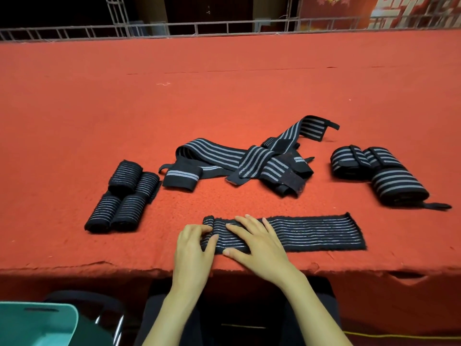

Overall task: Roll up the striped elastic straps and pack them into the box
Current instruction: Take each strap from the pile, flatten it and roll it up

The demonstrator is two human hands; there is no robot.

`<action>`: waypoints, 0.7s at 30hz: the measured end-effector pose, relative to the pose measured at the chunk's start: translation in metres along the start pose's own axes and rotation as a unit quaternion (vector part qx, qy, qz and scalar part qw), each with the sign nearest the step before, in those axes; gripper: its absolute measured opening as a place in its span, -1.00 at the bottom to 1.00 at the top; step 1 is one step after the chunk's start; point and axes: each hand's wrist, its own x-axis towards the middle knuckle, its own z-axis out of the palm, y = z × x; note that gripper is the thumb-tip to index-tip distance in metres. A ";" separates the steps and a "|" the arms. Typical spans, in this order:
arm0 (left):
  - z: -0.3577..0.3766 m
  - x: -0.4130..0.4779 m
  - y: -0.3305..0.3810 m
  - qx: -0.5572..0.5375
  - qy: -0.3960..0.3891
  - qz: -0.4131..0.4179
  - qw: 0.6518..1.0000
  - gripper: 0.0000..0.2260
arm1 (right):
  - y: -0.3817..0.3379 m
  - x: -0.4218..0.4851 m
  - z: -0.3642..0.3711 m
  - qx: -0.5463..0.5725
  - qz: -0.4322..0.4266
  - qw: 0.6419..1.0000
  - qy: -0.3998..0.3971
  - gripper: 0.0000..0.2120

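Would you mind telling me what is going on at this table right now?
A person is rolling up a flat strap near the front edge of the red table. The left hand curls round its rolled left end; the right hand presses flat on it. Four finished rolls lie to the left, wider rolls to the right, and a loose pile behind. The teal box sits below the table, lower left.

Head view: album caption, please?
Left hand and right hand roll a black striped elastic strap on a red felt table.

Even overhead light, sharp centre, wide-angle bowing at edges, dark bkgd.
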 end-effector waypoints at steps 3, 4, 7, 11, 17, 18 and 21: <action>0.002 0.000 -0.001 0.000 -0.017 0.028 0.999 -0.88 | 0.000 0.000 0.001 0.001 -0.001 1.000 0.001 -0.32; -0.001 0.002 -0.002 -0.011 -0.026 0.020 0.999 -0.85 | -0.001 0.000 0.001 0.002 -0.001 1.000 0.002 -0.34; -0.014 0.010 -0.006 -0.084 -0.083 -0.061 0.991 -0.79 | -0.001 -0.002 0.000 -0.003 -0.011 1.000 0.003 -0.43; -0.013 0.015 -0.010 -0.140 -0.105 -0.148 0.973 -0.74 | -0.003 -0.004 -0.002 -0.024 -0.060 0.998 -0.004 -0.52; 0.000 0.015 -0.004 -0.078 -0.065 -0.125 0.987 -0.75 | 0.004 0.000 -0.012 -0.044 -0.016 0.999 0.020 -0.33; 0.002 0.014 0.000 -0.072 -0.055 -0.111 0.990 -0.75 | 0.010 -0.001 -0.015 -0.045 -0.004 0.999 0.029 -0.35; 0.007 0.009 0.013 -0.040 -0.040 -0.065 0.996 -0.75 | 0.030 -0.011 -0.018 -0.029 0.021 0.999 0.026 -0.36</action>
